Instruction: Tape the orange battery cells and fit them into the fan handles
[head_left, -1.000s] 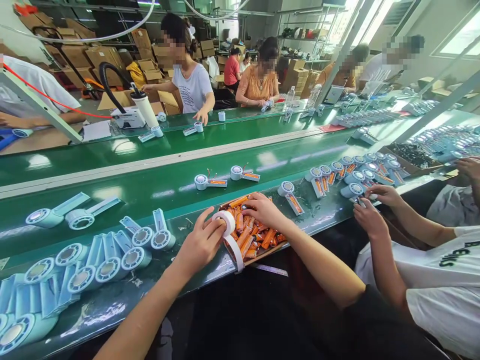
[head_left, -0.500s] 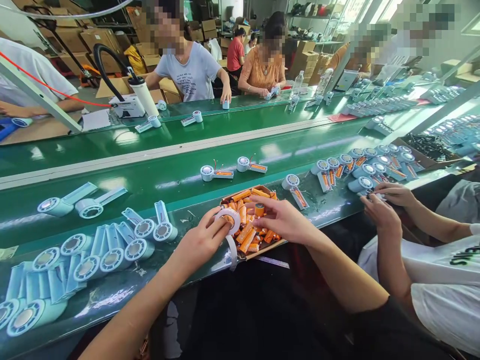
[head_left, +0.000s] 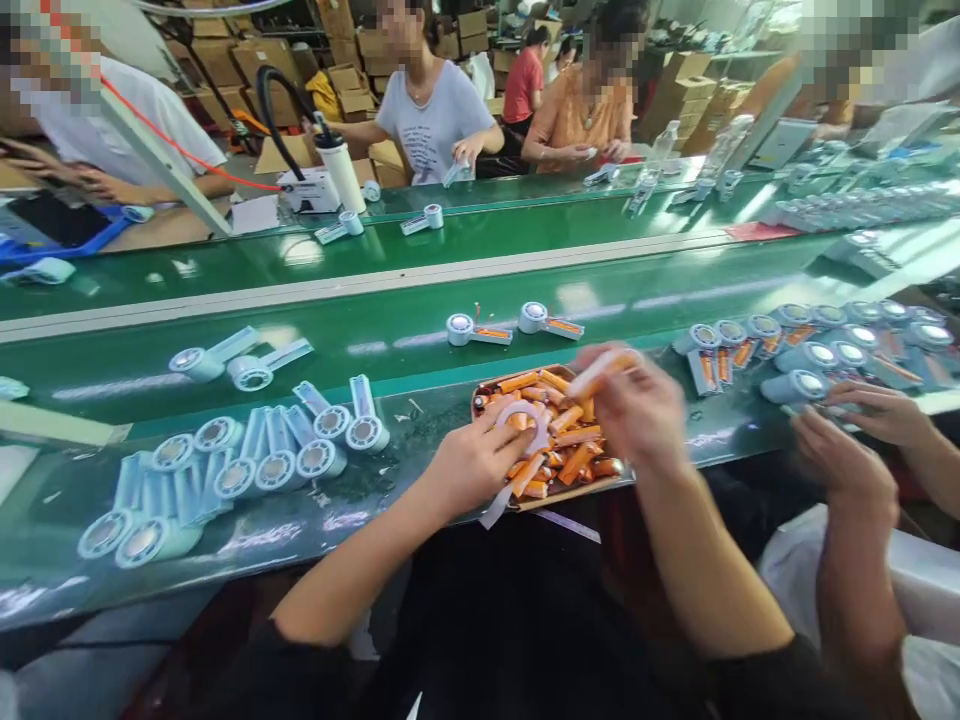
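Note:
My left hand (head_left: 466,467) is closed on a roll of white tape (head_left: 538,432), its fingers reaching into the ring. A loose tape tail (head_left: 495,508) hangs below it. Under both hands stands a shallow cardboard box (head_left: 555,495) heaped with orange cylindrical batteries (head_left: 576,462). Over the box's right side, my right hand (head_left: 646,405) pinches a pale orange battery (head_left: 602,372), which is blurred by motion. Just beyond the box, two light-blue fan housings (head_left: 459,330) with orange batteries in their handles lie on the green belt.
Light-blue fan housings (head_left: 276,470) with bare handles crowd the bench at left. More housings with batteries (head_left: 705,340) are grouped at right, beside a co-worker's hands (head_left: 847,450). Other people sit across the green conveyor belt (head_left: 360,345), near a white cylindrical device (head_left: 343,178).
My right hand has lifted out of the box with a battery in its fingers. My left hand still holds the tape roll. The camera view has shifted left.

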